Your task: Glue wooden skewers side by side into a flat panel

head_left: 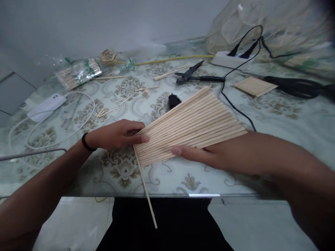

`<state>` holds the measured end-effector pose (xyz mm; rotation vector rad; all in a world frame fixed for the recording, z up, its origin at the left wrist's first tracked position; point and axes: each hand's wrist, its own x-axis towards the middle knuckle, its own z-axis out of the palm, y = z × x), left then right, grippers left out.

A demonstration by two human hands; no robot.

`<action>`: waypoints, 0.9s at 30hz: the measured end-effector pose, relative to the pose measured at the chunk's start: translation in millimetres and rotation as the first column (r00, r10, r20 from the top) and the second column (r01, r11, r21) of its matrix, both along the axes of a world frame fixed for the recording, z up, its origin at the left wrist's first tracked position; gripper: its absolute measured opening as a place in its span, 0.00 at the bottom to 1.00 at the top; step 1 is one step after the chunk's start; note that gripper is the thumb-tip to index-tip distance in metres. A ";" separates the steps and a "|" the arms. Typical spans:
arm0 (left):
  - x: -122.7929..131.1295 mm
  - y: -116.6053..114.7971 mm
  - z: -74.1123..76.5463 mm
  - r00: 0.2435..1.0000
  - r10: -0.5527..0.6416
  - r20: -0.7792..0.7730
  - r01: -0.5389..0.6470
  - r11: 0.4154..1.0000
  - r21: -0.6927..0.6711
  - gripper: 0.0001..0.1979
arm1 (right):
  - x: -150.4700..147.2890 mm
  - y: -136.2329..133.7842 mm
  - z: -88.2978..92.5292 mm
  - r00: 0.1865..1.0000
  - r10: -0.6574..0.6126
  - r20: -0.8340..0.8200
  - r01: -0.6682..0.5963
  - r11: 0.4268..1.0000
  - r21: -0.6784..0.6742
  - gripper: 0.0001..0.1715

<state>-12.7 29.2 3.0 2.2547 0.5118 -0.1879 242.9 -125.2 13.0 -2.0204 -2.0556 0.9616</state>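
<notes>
A fan-shaped panel of thin wooden sticks (pixel 188 122), laid side by side, is held over the table by both hands. My left hand (pixel 123 134) pinches its narrow left end, thumb on top and fingers underneath. At that end a single loose-looking stick (pixel 146 188) runs down along the panel's edge and past the table's front edge. My right hand (pixel 209 155) grips the panel's near side, its thumb on top and the other fingers hidden beneath. Just behind the panel lies a small black object (pixel 174 101), partly covered, whose kind I cannot make out.
Pliers (pixel 190 73) lie behind the panel, near a white power strip (pixel 230 60) with black cables. A square stick panel (pixel 254 86) sits at the right. Bagged sticks (pixel 78 73), a white device (pixel 47 106) with a looped cord, and stick scraps (pixel 103 112) are on the left.
</notes>
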 end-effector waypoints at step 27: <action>-1.8 0.3 -2.2 1.000 -0.010 0.021 0.010 1.000 -0.019 0.20 | -5.4 1.1 7.7 0.984 0.080 -0.160 -0.076 0.997 0.034 0.40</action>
